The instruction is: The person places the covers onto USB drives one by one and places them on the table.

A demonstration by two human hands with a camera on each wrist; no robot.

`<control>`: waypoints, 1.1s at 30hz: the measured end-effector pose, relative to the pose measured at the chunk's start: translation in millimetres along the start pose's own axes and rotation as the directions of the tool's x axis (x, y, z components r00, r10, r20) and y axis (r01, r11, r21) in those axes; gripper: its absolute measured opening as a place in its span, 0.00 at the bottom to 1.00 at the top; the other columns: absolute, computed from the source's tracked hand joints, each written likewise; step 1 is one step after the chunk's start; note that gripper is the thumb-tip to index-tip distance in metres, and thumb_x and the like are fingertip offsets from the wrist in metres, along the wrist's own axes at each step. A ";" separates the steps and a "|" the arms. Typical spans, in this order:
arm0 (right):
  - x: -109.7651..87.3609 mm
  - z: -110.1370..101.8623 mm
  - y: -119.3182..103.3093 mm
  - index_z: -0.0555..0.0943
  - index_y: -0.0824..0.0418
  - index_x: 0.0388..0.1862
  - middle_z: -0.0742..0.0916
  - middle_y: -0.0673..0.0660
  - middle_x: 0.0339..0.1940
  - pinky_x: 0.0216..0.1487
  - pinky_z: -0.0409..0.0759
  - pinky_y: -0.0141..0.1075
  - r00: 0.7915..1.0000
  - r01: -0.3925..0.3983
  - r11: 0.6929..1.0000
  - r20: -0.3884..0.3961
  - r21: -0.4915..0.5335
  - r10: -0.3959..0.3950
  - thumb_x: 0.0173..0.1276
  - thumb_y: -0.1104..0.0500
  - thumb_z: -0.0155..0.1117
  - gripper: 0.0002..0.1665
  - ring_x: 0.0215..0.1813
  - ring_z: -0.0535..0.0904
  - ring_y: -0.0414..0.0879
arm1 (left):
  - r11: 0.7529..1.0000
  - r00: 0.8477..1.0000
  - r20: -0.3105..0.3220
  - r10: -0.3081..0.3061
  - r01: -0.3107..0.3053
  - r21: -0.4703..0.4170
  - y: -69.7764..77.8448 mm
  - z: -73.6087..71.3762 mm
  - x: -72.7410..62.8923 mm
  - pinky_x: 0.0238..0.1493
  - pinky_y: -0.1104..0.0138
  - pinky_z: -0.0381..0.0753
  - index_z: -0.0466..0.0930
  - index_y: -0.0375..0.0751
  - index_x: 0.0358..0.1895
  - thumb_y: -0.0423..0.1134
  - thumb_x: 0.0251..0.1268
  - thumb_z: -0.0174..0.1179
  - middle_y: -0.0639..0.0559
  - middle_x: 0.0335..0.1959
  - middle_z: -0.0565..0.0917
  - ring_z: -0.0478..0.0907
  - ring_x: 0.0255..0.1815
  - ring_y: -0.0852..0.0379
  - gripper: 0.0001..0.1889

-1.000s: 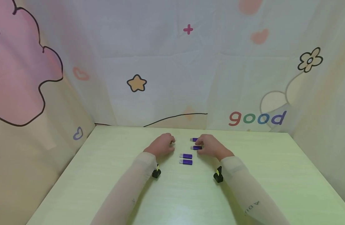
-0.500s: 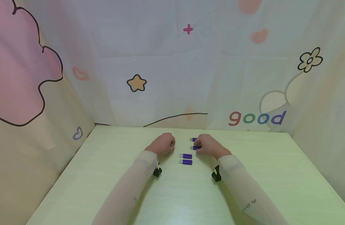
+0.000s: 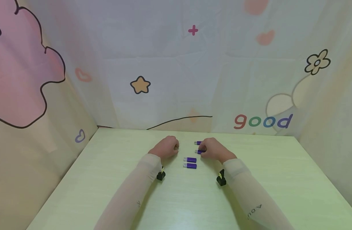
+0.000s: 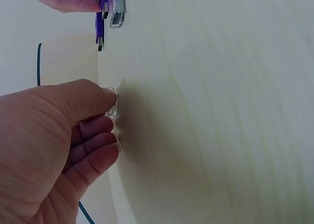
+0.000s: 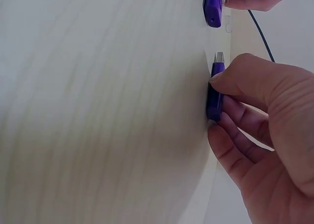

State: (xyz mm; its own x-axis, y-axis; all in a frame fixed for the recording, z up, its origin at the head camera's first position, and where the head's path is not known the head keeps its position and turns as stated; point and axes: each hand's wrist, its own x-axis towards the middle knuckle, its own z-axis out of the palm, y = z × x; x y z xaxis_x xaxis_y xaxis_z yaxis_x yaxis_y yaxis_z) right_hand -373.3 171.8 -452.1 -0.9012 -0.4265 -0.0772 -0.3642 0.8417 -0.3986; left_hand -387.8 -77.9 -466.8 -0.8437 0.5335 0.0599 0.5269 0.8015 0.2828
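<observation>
From the head view I have four purple USB sticks on the pale green table (image 3: 107, 179). Two lie side by side near the middle, the nearer stick (image 3: 190, 165) and the one just beyond it (image 3: 190, 159). Farther off, my right hand (image 3: 214, 150) has its fingers curled down on a third stick (image 3: 199, 151), with the farthest stick (image 3: 197, 142) poking out just past the fingertips. My left hand (image 3: 165, 148) sits to the left of the row, well apart from the two free sticks.

The left wrist view shows the left hand (image 4: 54, 150) curled, thumb and forefinger pinching a small clear cap (image 4: 111, 101) against the tabletop. The right hand's sticks show at the far top edge.

The right wrist view shows the right hand (image 5: 265, 131) pinching the third stick (image 5: 214, 99) by its purple body, the metal plug bare and pointing away from the palm. The stick rests on the table.

I judge the step in hand to be capping this stick: both parts are gripped but well apart. The next move calls for lifting both clear, lining the cap's mouth squarely with the plug, and pushing straight on.
</observation>
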 end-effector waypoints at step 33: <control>-2.2 -0.4 -4.6 0.89 0.55 0.37 0.86 0.52 0.36 0.52 0.83 0.42 0.995 -0.093 0.995 0.048 0.032 0.091 0.58 0.60 0.80 0.08 0.41 0.79 0.48 | 0.996 0.999 -0.003 0.052 -0.052 0.071 2.4 -4.2 -7.0 0.33 0.68 0.68 0.66 0.49 0.16 0.29 0.64 0.61 0.58 0.19 0.66 0.63 0.25 0.61 0.20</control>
State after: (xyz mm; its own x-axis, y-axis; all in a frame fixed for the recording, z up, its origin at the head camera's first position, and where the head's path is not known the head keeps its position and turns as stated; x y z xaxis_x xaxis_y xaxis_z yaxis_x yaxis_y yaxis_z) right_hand -369.7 169.0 -449.7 -0.9184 -0.3632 -0.1571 -0.2713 0.8668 -0.4184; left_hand -381.0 -80.8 -462.5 -0.8152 0.5740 0.0770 0.5760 0.7898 0.2107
